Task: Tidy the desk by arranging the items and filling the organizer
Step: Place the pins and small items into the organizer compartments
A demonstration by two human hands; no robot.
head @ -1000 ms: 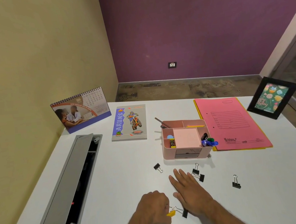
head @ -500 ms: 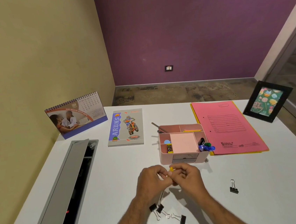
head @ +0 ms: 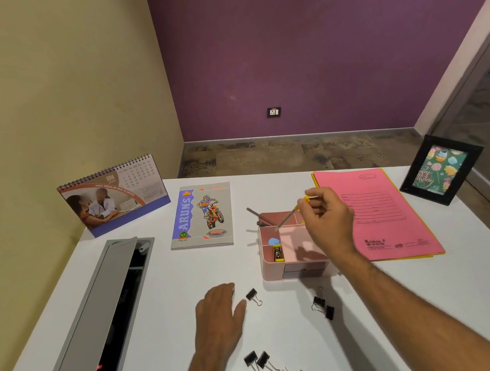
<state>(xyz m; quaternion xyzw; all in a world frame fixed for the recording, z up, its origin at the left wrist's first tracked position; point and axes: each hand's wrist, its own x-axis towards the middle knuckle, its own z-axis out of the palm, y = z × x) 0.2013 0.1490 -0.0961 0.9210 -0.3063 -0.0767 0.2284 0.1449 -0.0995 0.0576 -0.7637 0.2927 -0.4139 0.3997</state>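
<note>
A pink desk organizer [head: 272,268] stands mid-table, with a yellow clip [head: 278,254] lying in its left compartment and a thin pen [head: 259,214] sticking out at the back. My right hand [head: 327,222] hovers over the organizer, pinching a yellow binder clip [head: 305,199] whose wire handle points down-left towards the compartments. My left hand [head: 220,318] rests flat on the white table with its fingers apart, just left of a loose black binder clip [head: 253,295]. Two more black clips [head: 323,305] lie in front of the organizer, and three [head: 268,362] near the front edge.
A notebook [head: 201,217] and a desk calendar [head: 112,196] sit at the back left. At the right, a pink folder [head: 385,213] lies beside the organizer, with a black photo frame [head: 440,169] behind it. An open grey cable tray [head: 101,321] runs along the left side.
My hands have come apart. The right one carried the yellow clip up and over the organizer, and the left one dropped flat onto the table.
</note>
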